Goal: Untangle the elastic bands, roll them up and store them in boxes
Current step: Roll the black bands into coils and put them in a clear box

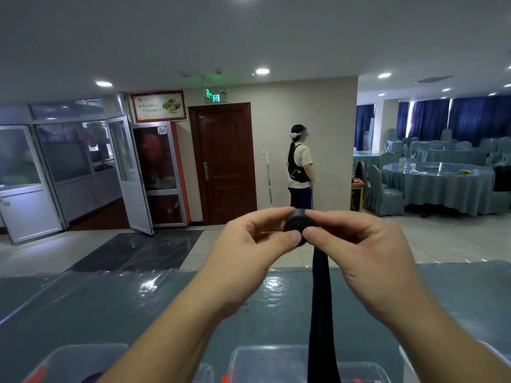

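A black elastic band [320, 305] is partly wound into a tight roll [293, 227] held up in front of me above the table. My left hand [249, 244] pinches the roll from the left with thumb and fingers. From the right, my right hand [356, 244] pinches the same roll. The loose tail of the band hangs straight down from the roll to the bottom edge of the view, passing in front of a clear plastic box [265, 360].
A table [110, 305] with a shiny teal cover lies below my hands. A second clear box [74, 360] with an orange latch sits at the lower left. A person [300, 167] stands by a brown door beyond the table. Covered round tables and chairs fill the right.
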{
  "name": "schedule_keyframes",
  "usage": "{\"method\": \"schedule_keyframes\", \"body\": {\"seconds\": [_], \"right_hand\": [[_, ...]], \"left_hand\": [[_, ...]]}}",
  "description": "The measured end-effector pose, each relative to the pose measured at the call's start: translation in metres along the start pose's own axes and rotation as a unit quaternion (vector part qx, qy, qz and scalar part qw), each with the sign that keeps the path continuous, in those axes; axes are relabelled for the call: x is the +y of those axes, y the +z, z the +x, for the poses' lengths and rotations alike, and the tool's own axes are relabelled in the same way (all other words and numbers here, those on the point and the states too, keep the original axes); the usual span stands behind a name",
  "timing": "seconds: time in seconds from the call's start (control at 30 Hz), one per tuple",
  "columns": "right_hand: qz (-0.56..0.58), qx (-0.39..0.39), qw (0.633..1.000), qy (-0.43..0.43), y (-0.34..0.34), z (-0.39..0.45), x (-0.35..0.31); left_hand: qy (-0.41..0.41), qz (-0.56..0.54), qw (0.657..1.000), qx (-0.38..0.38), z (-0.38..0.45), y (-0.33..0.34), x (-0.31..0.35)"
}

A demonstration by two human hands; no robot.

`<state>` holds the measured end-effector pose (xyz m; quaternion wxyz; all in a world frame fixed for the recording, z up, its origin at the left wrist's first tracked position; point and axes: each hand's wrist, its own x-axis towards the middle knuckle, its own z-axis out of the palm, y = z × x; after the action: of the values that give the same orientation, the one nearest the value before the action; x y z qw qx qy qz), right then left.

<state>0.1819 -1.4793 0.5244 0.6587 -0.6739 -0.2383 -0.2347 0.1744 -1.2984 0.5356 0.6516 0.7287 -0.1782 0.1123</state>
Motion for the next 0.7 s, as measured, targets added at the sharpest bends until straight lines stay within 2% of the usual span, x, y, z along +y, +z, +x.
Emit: {"method": "schedule_keyframes", "body": {"seconds": [0.07, 0.17, 0.27, 0.33, 0.43, 0.53, 0.63, 0.7], "right_hand": [[-0.058, -0.053, 0.997, 0.001, -0.008, 0.001, -0.001], [-0.077, -0.117, 0.990, 0.000, -0.014, 0.004, -0.006], [-0.022, -0.062, 0.998, -0.016, -0.009, 0.006, -0.007], [0.006, -0.021, 0.999, -0.033, -0.003, 0.004, -0.005], [0.012, -0.008, 1.000, -0.022, -0.002, 0.003, -0.001], [-0.021, -0.038, 0.999, -0.016, -0.008, 0.009, -0.002], [-0.048, -0.087, 0.995, -0.029, -0.008, 0.015, -0.006], [-0.022, -0.069, 0.997, -0.038, -0.006, 0.018, -0.005]], "left_hand": [[0.004, 0.064, 0.996, -0.055, 0.003, -0.008, 0.003], [0.023, 0.116, 0.989, -0.085, 0.008, -0.017, 0.007], [0.038, 0.070, 0.994, -0.072, 0.009, -0.017, 0.005], [0.031, -0.022, 0.998, -0.048, 0.010, -0.011, 0.002], [0.006, -0.132, 0.991, -0.022, 0.009, -0.003, -0.004], [-0.014, -0.128, 0.991, -0.026, 0.010, -0.006, -0.003], [-0.002, -0.056, 0.998, -0.040, 0.011, -0.016, 0.005], [0.013, -0.067, 0.997, -0.033, 0.012, -0.018, 0.008]]}}
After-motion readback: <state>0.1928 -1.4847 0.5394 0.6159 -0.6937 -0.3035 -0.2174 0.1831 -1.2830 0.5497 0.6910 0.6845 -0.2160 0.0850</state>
